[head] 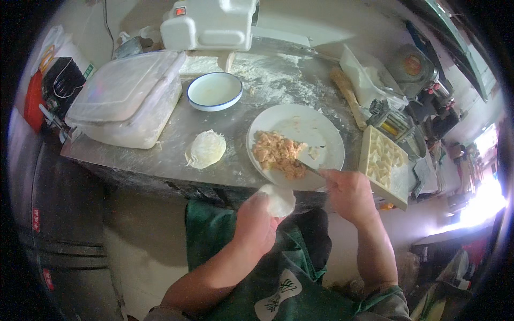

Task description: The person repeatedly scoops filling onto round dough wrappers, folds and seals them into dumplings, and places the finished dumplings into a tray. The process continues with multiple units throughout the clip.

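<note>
My left hand point(256, 222) holds a round, thin dough wrapper point(278, 200) just off the front edge of the steel table. My right hand point(350, 192) grips a thin spreading tool point(309, 166), whose tip is in the minced meat filling point(277, 150). That filling lies on the left part of a large white plate point(321, 140). To the plate's left, a stack or lump of pale dough point(207, 148) rests on the floured table. At the right, a shallow tray point(395, 190) holds several folded dumplings point(381, 160).
A lidded plastic bin point(120, 88) stands at the left, beside a blue-rimmed white bowl point(215, 91). Behind is a white machine point(209, 28). A brush point(349, 94), a white plastic container point(361, 76) and a metal roller device point(391, 122) are at the right. Flour point(281, 72) covers the table's back.
</note>
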`<action>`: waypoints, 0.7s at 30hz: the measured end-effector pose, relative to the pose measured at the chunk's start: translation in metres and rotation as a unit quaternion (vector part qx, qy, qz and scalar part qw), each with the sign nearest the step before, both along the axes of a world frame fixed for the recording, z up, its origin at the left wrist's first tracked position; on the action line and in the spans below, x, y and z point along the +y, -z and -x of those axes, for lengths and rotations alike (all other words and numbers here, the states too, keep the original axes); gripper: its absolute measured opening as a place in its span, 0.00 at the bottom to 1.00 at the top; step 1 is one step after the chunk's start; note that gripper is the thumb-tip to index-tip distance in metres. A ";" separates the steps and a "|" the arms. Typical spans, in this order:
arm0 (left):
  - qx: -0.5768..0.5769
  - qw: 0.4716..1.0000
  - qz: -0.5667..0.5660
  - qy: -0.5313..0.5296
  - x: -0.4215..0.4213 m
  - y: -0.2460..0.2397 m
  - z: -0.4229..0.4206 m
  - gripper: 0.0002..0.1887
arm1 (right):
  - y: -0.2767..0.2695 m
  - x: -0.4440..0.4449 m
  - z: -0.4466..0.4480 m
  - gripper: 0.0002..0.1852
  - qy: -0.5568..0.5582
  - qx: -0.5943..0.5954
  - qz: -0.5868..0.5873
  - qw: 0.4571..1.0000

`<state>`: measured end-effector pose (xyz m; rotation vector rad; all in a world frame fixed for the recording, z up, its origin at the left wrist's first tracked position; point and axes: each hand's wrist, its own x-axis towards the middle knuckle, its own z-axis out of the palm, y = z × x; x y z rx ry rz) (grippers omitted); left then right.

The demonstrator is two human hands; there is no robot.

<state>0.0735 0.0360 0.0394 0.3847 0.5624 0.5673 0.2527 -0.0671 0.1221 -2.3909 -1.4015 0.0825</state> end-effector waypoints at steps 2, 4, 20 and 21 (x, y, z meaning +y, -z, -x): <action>0.007 1.000 0.012 0.004 0.007 -0.007 -0.004 0.23 | 0.002 0.000 0.001 0.15 -0.010 0.023 -0.011 1.000; 0.011 0.999 0.028 0.012 0.012 -0.016 -0.008 0.23 | 0.007 -0.004 -0.002 0.17 -0.025 0.034 -0.034 0.999; 0.033 0.997 0.046 0.059 0.026 -0.033 -0.009 0.23 | 0.033 -0.022 0.084 0.26 -0.071 0.012 -0.043 0.996; 0.042 0.996 0.042 0.064 0.026 -0.038 -0.008 0.23 | 0.033 -0.022 0.088 0.25 -0.075 0.020 -0.054 0.996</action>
